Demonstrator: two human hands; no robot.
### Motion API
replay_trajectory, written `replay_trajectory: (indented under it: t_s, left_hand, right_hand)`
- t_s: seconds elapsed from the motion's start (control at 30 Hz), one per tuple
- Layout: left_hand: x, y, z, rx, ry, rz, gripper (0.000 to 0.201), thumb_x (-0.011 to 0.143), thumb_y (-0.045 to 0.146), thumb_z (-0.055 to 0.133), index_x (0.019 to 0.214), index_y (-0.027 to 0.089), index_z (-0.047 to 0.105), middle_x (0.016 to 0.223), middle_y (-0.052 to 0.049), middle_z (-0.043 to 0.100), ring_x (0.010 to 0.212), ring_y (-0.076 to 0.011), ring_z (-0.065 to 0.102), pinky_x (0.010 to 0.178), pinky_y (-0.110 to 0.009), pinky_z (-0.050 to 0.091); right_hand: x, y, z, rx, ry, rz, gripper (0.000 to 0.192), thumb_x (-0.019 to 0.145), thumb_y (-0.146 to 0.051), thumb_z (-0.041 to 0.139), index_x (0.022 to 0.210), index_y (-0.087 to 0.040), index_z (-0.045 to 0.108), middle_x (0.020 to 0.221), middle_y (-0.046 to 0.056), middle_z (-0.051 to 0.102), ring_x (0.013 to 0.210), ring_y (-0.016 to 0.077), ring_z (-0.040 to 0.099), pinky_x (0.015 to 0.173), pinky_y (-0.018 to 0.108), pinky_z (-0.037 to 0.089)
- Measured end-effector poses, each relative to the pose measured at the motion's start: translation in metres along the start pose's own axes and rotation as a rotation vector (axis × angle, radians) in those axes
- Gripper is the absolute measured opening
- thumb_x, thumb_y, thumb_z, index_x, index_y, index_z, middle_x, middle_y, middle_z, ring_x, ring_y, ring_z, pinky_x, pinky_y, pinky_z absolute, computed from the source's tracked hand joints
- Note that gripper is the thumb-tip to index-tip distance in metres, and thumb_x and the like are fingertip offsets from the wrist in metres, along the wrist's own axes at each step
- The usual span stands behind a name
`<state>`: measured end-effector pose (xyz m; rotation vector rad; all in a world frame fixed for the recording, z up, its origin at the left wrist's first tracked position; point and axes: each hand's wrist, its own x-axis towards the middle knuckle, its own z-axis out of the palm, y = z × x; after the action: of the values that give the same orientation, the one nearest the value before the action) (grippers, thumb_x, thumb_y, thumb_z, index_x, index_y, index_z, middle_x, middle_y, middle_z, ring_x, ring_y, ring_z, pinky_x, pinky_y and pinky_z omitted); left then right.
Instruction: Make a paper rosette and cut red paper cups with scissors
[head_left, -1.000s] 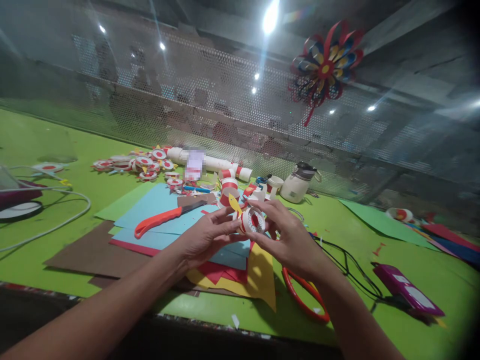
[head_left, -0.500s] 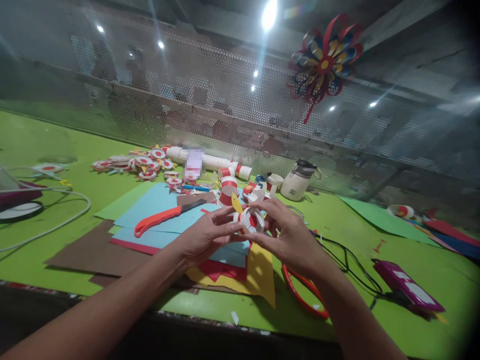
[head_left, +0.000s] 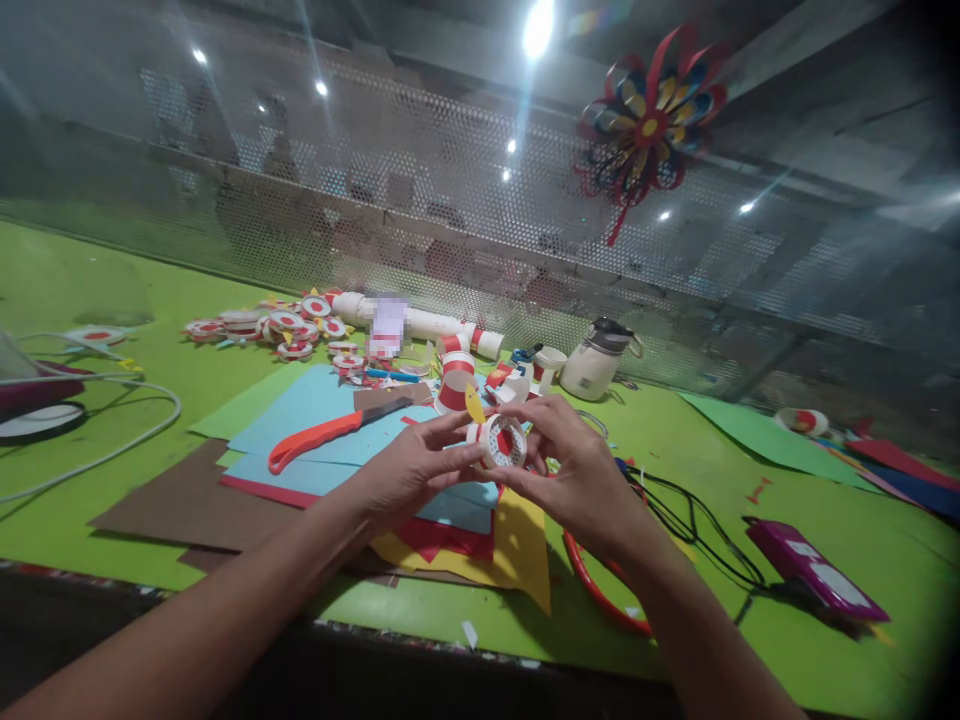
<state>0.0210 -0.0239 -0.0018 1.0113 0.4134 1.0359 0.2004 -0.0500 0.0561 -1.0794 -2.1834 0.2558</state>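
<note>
Between both hands, above the stacked paper, is a small round paper-cup craft [head_left: 506, 442], white with a dotted ring and a red centre. A yellow paper piece [head_left: 475, 404] sticks up from its top left. My left hand [head_left: 420, 470] is closed on its left side, thumb in front. My right hand [head_left: 574, 460] grips the right side between thumb and fingers; some fingertips are hidden behind it. Just beyond stands a red-and-white paper cup [head_left: 455, 383]. An orange-handled knife [head_left: 322, 440] lies on the light blue paper [head_left: 289, 415] to the left.
Red-handled scissors [head_left: 600, 590] lie partly under my right forearm. Black cable [head_left: 697, 520] runs near a purple device [head_left: 817, 570] at right. Several red-and-white discs [head_left: 289, 325], a white tube [head_left: 435, 325] and a flask [head_left: 596, 362] stand toward the mesh screen [head_left: 465, 220].
The round craft stays in both hands, turned very slightly. My right hand and forearm have shifted a little, with small finger movements; the things on the table look the same.
</note>
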Motion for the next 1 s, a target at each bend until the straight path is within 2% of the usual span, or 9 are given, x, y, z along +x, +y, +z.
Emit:
replay_trajectory:
  t_s: [0.1,0.3,0.43,0.53,0.67,0.77,1.0]
  left_hand:
    - [0.000,0.000,0.000,0.025,0.011,-0.004,0.041,0.076,0.021,0.068,0.116,0.016,0.061,0.087,-0.008,0.064,0.092,-0.0189,0.059,0.090,-0.038,0.043]
    - [-0.002,0.004,0.005,0.073,0.034,-0.018,0.044,0.076,0.026,0.068,0.119,0.016,0.059,0.084,-0.006,0.066,0.082,-0.0163,0.062,0.088,-0.037,0.044]
    - [-0.003,0.007,0.010,0.089,0.060,-0.039,0.045,0.078,0.027,0.066,0.121,0.016,0.058,0.087,-0.007,0.068,0.084,-0.0177,0.063,0.086,-0.037,0.044]
    - [-0.002,0.007,0.010,0.082,0.025,-0.028,0.039,0.078,0.027,0.066,0.115,0.016,0.062,0.092,-0.009,0.069,0.087,-0.0191,0.063,0.085,-0.036,0.045]
    - [0.000,0.005,0.006,0.077,0.004,-0.020,0.033,0.079,0.029,0.065,0.109,0.016,0.066,0.099,-0.011,0.068,0.091,-0.0200,0.061,0.081,-0.034,0.047]
    - [0.001,0.005,0.003,0.083,0.014,-0.032,0.032,0.079,0.031,0.064,0.108,0.016,0.066,0.100,-0.011,0.068,0.092,-0.0202,0.060,0.080,-0.034,0.047]
    - [0.001,0.004,0.000,0.070,0.011,-0.055,0.031,0.082,0.032,0.060,0.108,0.016,0.066,0.100,-0.011,0.067,0.085,-0.0174,0.060,0.076,-0.031,0.047]
  right_hand:
    - [0.000,0.003,0.002,0.019,0.013,0.016,0.041,0.075,-0.026,0.071,0.113,-0.021,0.057,0.098,0.005,0.048,0.073,0.0133,0.052,0.067,0.031,0.050]
    - [0.002,0.011,0.006,0.040,0.022,0.049,0.039,0.073,-0.028,0.072,0.109,-0.021,0.058,0.094,0.003,0.050,0.063,0.0098,0.051,0.059,0.028,0.051]
    - [0.001,0.016,0.010,0.035,0.042,0.059,0.040,0.072,-0.032,0.073,0.108,-0.021,0.059,0.099,0.005,0.052,0.079,0.0155,0.055,0.066,0.031,0.052]
    - [0.000,0.020,0.013,0.111,0.047,0.086,0.041,0.071,-0.034,0.073,0.107,-0.021,0.060,0.104,0.007,0.051,0.084,0.0165,0.055,0.065,0.029,0.053]
    - [0.001,0.027,0.014,0.208,0.023,0.102,0.032,0.079,-0.037,0.065,0.108,-0.022,0.062,0.098,0.005,0.054,0.073,0.0128,0.055,0.061,0.028,0.052]
    - [0.002,0.032,0.014,0.273,-0.013,0.120,0.029,0.083,-0.036,0.060,0.109,-0.023,0.063,0.099,0.006,0.057,0.073,0.0133,0.057,0.062,0.030,0.053]
    - [0.003,0.033,0.014,0.494,-0.083,0.221,0.033,0.076,-0.031,0.068,0.108,-0.023,0.063,0.106,0.006,0.059,0.074,0.0132,0.060,0.062,0.030,0.054]
